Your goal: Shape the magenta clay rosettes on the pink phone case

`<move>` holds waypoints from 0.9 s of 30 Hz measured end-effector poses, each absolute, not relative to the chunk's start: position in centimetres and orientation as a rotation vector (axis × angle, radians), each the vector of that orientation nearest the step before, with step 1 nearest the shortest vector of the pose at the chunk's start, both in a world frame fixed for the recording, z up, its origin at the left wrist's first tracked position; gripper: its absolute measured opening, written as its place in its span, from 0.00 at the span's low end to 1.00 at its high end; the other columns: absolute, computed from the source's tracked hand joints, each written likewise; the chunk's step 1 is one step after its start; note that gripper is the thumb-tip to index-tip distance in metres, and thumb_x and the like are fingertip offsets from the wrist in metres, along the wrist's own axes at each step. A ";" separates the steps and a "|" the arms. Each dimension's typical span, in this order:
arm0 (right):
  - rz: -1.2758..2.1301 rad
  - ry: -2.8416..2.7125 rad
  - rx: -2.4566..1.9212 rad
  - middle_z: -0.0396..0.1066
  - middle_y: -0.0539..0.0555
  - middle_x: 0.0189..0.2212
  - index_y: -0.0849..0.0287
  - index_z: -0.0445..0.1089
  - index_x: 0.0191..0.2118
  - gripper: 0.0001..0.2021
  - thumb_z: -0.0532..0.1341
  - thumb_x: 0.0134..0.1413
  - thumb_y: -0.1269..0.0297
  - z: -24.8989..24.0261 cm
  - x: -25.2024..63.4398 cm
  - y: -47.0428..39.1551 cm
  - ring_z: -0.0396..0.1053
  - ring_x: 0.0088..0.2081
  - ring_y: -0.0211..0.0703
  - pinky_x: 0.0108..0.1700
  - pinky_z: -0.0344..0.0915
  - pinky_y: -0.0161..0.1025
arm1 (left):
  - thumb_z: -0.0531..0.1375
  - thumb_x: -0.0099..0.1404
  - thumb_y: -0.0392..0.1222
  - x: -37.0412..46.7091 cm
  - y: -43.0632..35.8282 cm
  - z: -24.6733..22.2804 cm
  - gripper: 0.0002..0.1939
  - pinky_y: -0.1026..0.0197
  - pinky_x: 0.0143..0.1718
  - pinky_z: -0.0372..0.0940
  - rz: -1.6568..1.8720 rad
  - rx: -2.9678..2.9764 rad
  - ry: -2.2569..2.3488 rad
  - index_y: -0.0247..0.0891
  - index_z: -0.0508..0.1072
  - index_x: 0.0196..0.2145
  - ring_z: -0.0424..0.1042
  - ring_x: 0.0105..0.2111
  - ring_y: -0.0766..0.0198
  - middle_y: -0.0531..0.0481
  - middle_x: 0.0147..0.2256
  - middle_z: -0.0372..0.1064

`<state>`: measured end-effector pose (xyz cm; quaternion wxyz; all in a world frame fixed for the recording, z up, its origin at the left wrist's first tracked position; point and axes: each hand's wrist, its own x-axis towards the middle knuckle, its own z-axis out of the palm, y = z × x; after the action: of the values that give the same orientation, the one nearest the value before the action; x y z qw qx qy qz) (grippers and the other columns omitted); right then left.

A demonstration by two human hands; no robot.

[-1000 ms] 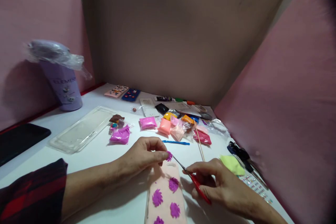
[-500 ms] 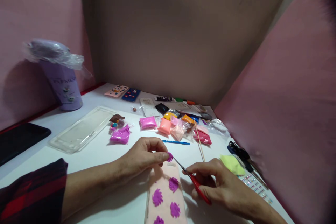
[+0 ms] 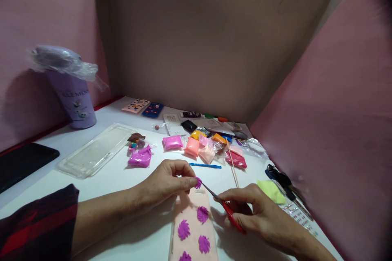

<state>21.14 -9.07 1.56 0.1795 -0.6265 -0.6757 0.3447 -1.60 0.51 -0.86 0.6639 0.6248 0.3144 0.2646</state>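
Scissors (image 3: 234, 217) sit in my right hand (image 3: 260, 214), fingers closed around the red handles, partly hiding them. Their tips reach the purple piece (image 3: 199, 182), half covered by my left hand (image 3: 168, 179), which pinches it shut above the pink case (image 3: 191, 222), cut off at the bottom. The cup (image 3: 76, 102) reads "ELEMEN", the rest unclear; the tube's (image 3: 190, 115) lettering is illegible.

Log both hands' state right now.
Left hand: closed, pinching a small purple clay piece.
Right hand: closed on red-handled scissors.
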 end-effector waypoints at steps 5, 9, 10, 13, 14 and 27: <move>1.007 -1.902 -1.765 0.70 0.48 0.23 0.53 0.75 0.43 0.16 0.61 0.47 0.71 1.7 21.0 -9.2 0.64 0.29 0.39 0.29 0.58 0.32 | 0.64 0.54 0.43 -1.5 0.5 -0.7 0.09 0.67 0.25 0.55 0.585 1.409 0.732 0.33 0.72 0.28 0.62 0.23 0.71 0.54 0.22 0.67; 0.997 -1.921 -1.730 0.71 0.49 0.25 0.53 0.76 0.41 0.14 0.61 0.46 0.71 1.9 20.9 -9.1 0.65 0.30 0.39 0.29 0.58 0.32 | 0.64 0.54 0.43 -1.6 0.4 -0.7 0.09 0.67 0.25 0.54 0.586 1.412 0.742 0.33 0.72 0.28 0.62 0.23 0.70 0.53 0.23 0.68; 0.993 -1.919 -1.729 0.71 0.49 0.25 0.53 0.76 0.41 0.14 0.61 0.46 0.72 2.0 20.9 -9.1 0.65 0.30 0.39 0.29 0.58 0.32 | 0.64 0.54 0.43 -1.6 0.4 -0.7 0.09 0.67 0.24 0.54 0.581 1.413 0.748 0.33 0.72 0.28 0.62 0.23 0.70 0.53 0.23 0.68; 1.000 -1.907 -1.725 0.70 0.48 0.22 0.53 0.76 0.42 0.15 0.61 0.47 0.72 2.0 21.1 -9.1 0.64 0.27 0.38 0.27 0.58 0.32 | 0.64 0.54 0.44 -1.6 0.5 -0.8 0.10 0.66 0.23 0.53 0.571 1.399 0.756 0.34 0.72 0.28 0.62 0.22 0.70 0.52 0.23 0.68; 1.007 -1.904 -1.721 0.70 0.48 0.22 0.53 0.75 0.43 0.15 0.61 0.48 0.72 2.0 21.1 -9.0 0.64 0.26 0.38 0.27 0.58 0.32 | 0.64 0.54 0.44 -1.6 0.5 -0.8 0.10 0.66 0.23 0.54 0.568 1.388 0.753 0.34 0.72 0.28 0.62 0.22 0.69 0.52 0.23 0.68; 0.886 -1.816 -1.505 0.65 0.46 0.21 0.58 0.72 0.42 0.10 0.58 0.54 0.69 1.3 20.6 -8.3 0.58 0.25 0.36 0.29 0.56 0.34 | 0.65 0.53 0.42 -1.3 0.2 -0.3 0.09 0.68 0.22 0.52 0.575 1.407 0.789 0.32 0.73 0.26 0.58 0.19 0.72 0.55 0.19 0.65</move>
<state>20.64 -8.34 1.28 0.3061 -0.5686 -0.6862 0.3347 -1.29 0.16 -0.31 0.6555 0.6205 0.3479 0.2537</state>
